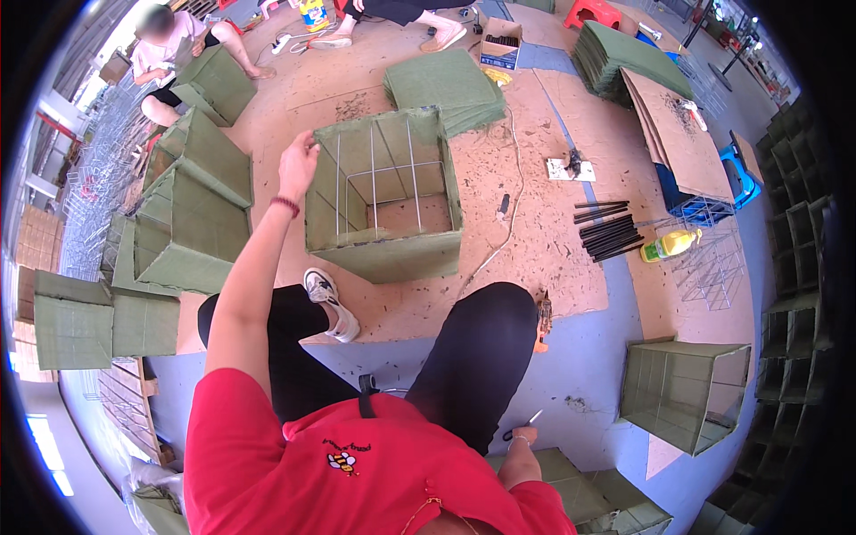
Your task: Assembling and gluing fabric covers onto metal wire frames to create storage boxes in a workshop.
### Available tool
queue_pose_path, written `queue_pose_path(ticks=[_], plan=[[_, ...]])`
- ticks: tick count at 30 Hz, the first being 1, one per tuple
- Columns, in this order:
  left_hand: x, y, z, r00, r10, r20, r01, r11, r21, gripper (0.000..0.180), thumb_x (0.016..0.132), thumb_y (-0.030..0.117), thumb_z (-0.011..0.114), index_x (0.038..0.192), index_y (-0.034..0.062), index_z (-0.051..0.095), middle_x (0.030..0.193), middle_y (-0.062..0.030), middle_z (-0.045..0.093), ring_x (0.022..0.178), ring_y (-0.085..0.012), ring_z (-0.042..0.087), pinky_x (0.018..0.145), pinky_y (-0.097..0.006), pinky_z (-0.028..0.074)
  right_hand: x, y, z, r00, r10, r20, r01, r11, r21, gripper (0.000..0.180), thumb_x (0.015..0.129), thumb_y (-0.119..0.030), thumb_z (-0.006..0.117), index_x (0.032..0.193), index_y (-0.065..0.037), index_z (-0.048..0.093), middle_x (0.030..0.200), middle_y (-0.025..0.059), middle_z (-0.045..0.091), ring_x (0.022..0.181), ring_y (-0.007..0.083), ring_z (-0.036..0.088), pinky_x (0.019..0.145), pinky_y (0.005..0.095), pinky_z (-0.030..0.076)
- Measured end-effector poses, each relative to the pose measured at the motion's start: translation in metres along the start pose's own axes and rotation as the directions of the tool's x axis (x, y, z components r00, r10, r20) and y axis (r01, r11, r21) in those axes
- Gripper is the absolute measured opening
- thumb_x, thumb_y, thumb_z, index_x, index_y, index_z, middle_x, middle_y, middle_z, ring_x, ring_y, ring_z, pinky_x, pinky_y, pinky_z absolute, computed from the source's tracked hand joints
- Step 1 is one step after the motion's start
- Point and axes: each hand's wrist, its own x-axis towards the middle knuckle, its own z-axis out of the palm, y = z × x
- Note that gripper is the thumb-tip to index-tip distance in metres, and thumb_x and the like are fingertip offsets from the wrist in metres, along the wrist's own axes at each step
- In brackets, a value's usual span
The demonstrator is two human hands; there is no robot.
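In front of me stands a green fabric-covered box [383, 259] with a thin wire frame, its open top toward me. My left hand [299, 167], a red bracelet on its wrist, grips the box's far left rim corner with bent fingers. Low on the right, beside my thigh, my right hand [524, 435] is closed around a small pair of scissors [533, 418]. The blade points up and away, and part of the dark handle shows beside the fingers.
Several green boxes [201, 223] stand on the left, another box [687, 392] on the right. Stacked green panels [446, 89] lie beyond. Black strips [608, 234], a yellow bottle [670, 245] and an orange-handled tool [543, 325] lie on the right. Another person [169, 53] sits at the far left.
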Motion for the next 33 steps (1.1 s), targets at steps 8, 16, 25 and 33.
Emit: queue_pose_path(ticks=[8,16,25,33], plan=[[0.052,-0.001,0.011,0.911,-0.265,0.318,0.157,0.932,0.326,0.017,0.077,0.017,0.063,0.09,0.0062,0.067,0.073,-0.0065,0.067,0.071,-0.0182,0.064,0.067,-0.033,0.049,-0.034,0.029,0.002,0.993,-0.113,-0.03,0.117,0.973,0.2,0.04,0.059,-0.019,0.08,0.086,0.004,0.062,0.088,0.0195,0.065,0.085,0.0339,0.064,0.076,0.0385,0.051],[0.031,0.025,-0.033,0.83,-0.211,0.516,0.354,0.915,-0.195,0.015,0.089,0.016,0.056,0.092,0.0048,0.066,0.06,0.0042,0.054,0.049,-0.0029,0.042,0.046,-0.018,0.034,-0.015,0.033,0.04,0.994,-0.046,-0.099,0.05,0.998,0.041,0.026,0.062,-0.012,0.075,0.075,0.003,0.057,0.078,0.0184,0.064,0.073,0.0301,0.065,0.065,0.0371,0.053],[0.003,0.031,-0.096,0.839,-0.096,0.535,0.443,0.692,-0.57,0.022,0.091,0.017,0.052,0.104,0.0031,0.062,0.082,-0.002,0.063,0.071,-0.0061,0.057,0.064,-0.018,0.047,-0.007,-0.049,-0.105,0.9,-0.435,0.005,-0.054,-0.1,0.993,0.01,0.084,-0.009,0.06,0.082,-0.011,0.051,0.072,0.0037,0.058,0.063,0.0131,0.052,0.057,0.0264,0.045],[0.012,0.046,-0.079,0.814,0.082,0.576,0.305,0.782,-0.543,0.026,0.091,0.019,0.052,0.108,0.0004,0.06,0.092,-0.0053,0.064,0.084,-0.0104,0.059,0.077,-0.023,0.047,-0.197,-0.283,-0.393,0.429,-0.836,-0.343,0.273,-0.242,0.931,0.041,0.087,-0.035,0.058,0.112,-0.005,0.048,0.081,0.0043,0.053,0.078,0.0146,0.054,0.067,0.0237,0.045]])
